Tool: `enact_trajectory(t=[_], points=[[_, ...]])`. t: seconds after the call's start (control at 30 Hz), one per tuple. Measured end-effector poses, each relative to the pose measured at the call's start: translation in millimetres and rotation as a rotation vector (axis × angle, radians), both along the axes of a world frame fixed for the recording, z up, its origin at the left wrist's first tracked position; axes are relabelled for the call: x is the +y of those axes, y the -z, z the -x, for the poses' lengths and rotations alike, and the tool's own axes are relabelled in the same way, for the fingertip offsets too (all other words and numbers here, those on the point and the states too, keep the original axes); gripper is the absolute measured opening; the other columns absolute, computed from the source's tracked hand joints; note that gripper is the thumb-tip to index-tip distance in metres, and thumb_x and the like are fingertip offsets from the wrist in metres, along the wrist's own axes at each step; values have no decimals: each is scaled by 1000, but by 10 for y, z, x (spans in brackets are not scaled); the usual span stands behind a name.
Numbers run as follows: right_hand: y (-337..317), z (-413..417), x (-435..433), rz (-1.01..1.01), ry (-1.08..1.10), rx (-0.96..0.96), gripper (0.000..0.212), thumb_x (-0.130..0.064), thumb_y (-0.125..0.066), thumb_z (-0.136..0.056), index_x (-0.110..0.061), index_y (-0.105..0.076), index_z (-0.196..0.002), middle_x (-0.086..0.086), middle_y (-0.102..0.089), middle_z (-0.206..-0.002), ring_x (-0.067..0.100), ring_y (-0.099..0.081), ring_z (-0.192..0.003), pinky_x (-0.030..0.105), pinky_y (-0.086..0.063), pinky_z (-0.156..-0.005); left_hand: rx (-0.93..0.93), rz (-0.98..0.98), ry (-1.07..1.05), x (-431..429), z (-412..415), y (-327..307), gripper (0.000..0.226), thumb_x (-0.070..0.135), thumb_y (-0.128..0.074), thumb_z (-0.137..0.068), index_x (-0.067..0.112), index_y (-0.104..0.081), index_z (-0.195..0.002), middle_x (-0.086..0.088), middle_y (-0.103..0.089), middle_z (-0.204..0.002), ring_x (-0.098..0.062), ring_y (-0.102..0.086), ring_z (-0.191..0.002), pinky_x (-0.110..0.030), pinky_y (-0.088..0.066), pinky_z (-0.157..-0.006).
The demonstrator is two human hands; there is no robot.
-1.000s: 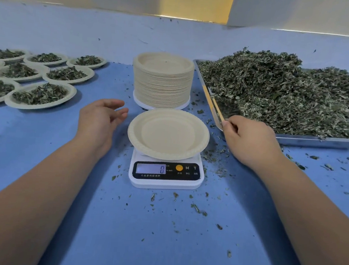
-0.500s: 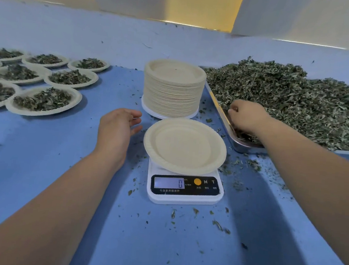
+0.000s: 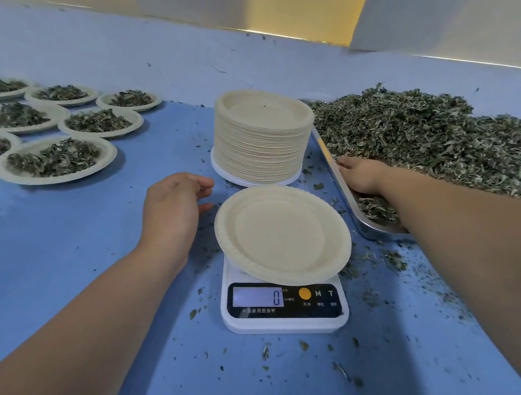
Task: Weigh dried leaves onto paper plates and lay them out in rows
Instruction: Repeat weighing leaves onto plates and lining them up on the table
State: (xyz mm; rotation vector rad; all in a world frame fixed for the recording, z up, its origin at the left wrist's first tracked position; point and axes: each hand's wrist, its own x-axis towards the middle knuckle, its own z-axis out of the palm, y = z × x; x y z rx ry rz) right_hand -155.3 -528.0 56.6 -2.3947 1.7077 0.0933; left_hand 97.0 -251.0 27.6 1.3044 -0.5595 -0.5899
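An empty paper plate (image 3: 282,235) sits on a white kitchen scale (image 3: 284,308) whose display reads 0. My left hand (image 3: 170,212) hovers just left of the plate, fingers relaxed and holding nothing. My right hand (image 3: 360,177) reaches into the metal tray (image 3: 372,229) at the right, fingers spread flat into the heap of dried leaves (image 3: 438,142); its fingertips are partly buried. Behind the scale stands a tall stack of paper plates (image 3: 260,138).
Several filled plates of leaves (image 3: 56,159) lie in rows at the left on the blue table cover. Loose leaf crumbs (image 3: 385,263) are scattered around the scale and tray. Pale panels stand along the far edge.
My right hand went from the tray's near rim into the tray and now lies with fingers spread in the leaves. My left hand stayed beside the plate. The camera moved closer.
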Motion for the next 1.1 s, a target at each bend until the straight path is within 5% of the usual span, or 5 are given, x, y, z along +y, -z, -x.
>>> enact_trajectory(t=[0.43,0.6,0.77,0.97,1.1], points=[[-391,21,282,126,-120,155,33,-23,-46,-101,-7,-73,-110,17,-70,-112,34,-64,-99,43,-55,-87,-55,-34,8,63,87,-68,49,8,-47,-90,34,-77,-62,13,-76,-80,-5,-73,-89,-31,-58,-78],[-314,-132,151,126,-66,79,48,-27,-41,-107,-10,-41,-153,18,-43,-155,37,-49,-133,44,-45,-107,-64,-39,10,71,88,-80,49,8,-46,-90,34,-77,-63,12,-76,-82,-6,-73,-91,-32,-59,-80],[-92,-251,-79,76,-34,89,60,-38,-34,-110,-11,-18,-161,19,-5,-168,40,-17,-152,48,-23,-122,-74,-47,11,62,79,-63,47,10,-45,-91,34,-77,-65,11,-76,-85,-4,-72,-89,-33,-59,-81],[-73,-303,-63,8,-13,43,57,-44,-37,-108,-10,-37,-153,16,-42,-155,36,-45,-135,44,-38,-112,-88,-49,14,51,86,-70,48,9,-46,-92,33,-77,-64,10,-76,-84,-6,-73,-90,-31,-58,-79],[-212,-215,126,35,-74,145,48,-42,-36,-107,-5,-65,-116,18,-67,-115,32,-59,-94,44,-51,-91,-81,-58,13,66,93,-80,43,9,-47,-92,27,-76,-67,8,-76,-83,-15,-73,-91,-28,-54,-72]])
